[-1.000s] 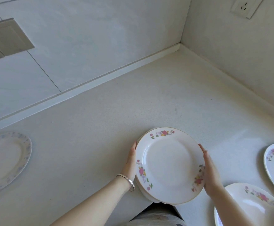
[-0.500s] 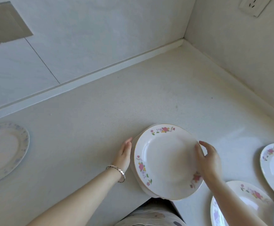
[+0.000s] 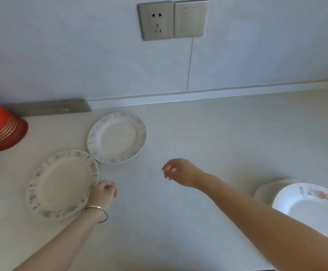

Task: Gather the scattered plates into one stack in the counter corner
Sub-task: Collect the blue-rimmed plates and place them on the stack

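Two blue-patterned white plates lie on the pale counter [image 3: 218,133]: one plate [image 3: 117,137] near the back wall, another plate [image 3: 62,184] closer and to its left, almost touching it. My left hand [image 3: 103,194], with a bracelet on the wrist, hovers at the nearer plate's right rim, fingers curled, holding nothing. My right hand [image 3: 178,172] is held above the counter to the right of both plates, fingers loosely apart and empty. A stack of pink-flowered plates [image 3: 304,202] sits at the right edge, partly behind my right forearm.
A red container with gold stripes [image 3: 1,126] stands at the far left. A grey strip [image 3: 48,109] lies along the back wall. A socket and switch [image 3: 172,19] are on the wall above.
Both hands have let go of the flowered stack. The view has swung left, and my hands have moved over to the two blue-patterned plates.
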Available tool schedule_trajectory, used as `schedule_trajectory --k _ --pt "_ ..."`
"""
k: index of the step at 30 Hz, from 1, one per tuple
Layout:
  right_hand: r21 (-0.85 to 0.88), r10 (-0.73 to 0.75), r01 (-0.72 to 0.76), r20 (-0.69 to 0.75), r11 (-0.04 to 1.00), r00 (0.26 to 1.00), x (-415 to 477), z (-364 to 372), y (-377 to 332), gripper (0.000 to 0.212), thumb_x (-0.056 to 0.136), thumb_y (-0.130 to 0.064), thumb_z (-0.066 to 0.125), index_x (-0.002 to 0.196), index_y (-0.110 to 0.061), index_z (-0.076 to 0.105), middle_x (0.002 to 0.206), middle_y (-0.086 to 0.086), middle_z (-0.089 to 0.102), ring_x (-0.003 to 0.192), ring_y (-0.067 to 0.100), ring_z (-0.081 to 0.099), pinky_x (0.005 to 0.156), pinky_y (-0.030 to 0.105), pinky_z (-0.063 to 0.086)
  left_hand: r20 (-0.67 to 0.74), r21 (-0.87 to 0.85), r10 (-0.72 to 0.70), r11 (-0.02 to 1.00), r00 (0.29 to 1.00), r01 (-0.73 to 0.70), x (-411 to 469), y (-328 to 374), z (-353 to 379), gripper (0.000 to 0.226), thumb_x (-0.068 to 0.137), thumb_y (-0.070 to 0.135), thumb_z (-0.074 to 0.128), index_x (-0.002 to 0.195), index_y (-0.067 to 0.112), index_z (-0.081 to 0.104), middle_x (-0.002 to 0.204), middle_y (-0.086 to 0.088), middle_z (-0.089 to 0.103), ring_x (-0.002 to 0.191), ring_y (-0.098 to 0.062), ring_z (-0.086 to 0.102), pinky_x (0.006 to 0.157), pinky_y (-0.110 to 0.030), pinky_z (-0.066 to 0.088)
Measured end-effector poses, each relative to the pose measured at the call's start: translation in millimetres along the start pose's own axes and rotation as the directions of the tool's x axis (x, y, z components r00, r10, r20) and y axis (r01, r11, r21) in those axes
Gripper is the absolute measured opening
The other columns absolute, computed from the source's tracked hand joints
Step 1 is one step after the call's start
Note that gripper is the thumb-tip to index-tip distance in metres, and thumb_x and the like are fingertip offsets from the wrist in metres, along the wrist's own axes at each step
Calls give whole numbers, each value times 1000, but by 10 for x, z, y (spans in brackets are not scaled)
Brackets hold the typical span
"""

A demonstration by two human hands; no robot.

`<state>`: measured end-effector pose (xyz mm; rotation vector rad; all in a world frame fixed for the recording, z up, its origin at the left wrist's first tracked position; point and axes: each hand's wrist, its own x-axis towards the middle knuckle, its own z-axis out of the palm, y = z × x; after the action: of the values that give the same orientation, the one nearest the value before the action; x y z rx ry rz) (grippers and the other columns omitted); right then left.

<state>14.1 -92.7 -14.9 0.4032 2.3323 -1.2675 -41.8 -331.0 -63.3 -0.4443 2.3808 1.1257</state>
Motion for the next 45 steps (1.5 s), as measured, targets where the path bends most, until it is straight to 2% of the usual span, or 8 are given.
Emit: schedule_trajectory --k 5,10,19,28,32,40,43,45 --pt "650 337 -297 68 699 939 878 624 -535 19 89 -15 58 102 -2 59 86 7 55 73 15 55 69 24 47 -123 169 86 983 989 -65 461 -298 -749 13 90 7 50 80 10 58 86 -11 59 83 -24 53 75 -26 34" --pt "920 501 -309 155 241 852 1370 832 -749 43 86 -14 63 125 -1 50 119 15 58 114 29 57 85 30 45 -209 134 83 989 974 -55 842 -441 -1036 21 86 -7 48 98 -6 65 105 -21 64 102 -34 59 83 -29 40" --pt "954 552 -143 -29 265 834 1427 652 -770 16 87 6 55 103 5 55 84 14 60 78 27 60 79 37 53 -344 453 137 891 929 37 1429 -458 -1514 58 87 18 58 140 7 38 152 -16 29 140 -31 29 111 -43 26" --pt "979 521 -68 -43 190 852 885 376 -298 8 88 5 51 88 3 58 59 6 73 56 18 71 44 23 55 -144 537 -62 833 988 131 1720 -305 -1751 66 86 45 56 131 0 43 132 -23 52 122 -39 49 96 -41 42" --pt "988 523 -18 -64 151 850 630 372 0 12 85 4 54 97 6 57 57 5 72 51 15 70 42 23 54 -12 457 21 890 1000 -13 1613 -181 -1840 70 83 42 63 134 0 42 138 -18 49 128 -33 46 100 -38 37" --pt "984 473 78 -147 161 869 148 218 276 62 33 -8 89 87 3 59 64 7 74 52 15 71 43 22 54 71 271 326 903 943 -332 1201 129 -1823 42 78 22 73 62 13 35 63 -6 36 64 -18 37 57 -30 25" --pt "978 454 122 -188 171 871 -154 9 369 1 82 0 61 82 0 60 57 3 72 50 12 69 42 20 53 -59 116 282 955 958 -274 918 207 -1701 42 79 22 72 62 12 35 63 -8 34 61 -18 34 57 -29 26" --pt "972 466 143 -216 187 858 -359 -137 617 25 89 3 46 76 -2 67 58 2 73 50 11 69 42 21 53 -115 -98 190 975 975 -202 658 273 -1544 31 81 23 69 67 6 47 65 -10 47 59 -21 43 57 -29 37"
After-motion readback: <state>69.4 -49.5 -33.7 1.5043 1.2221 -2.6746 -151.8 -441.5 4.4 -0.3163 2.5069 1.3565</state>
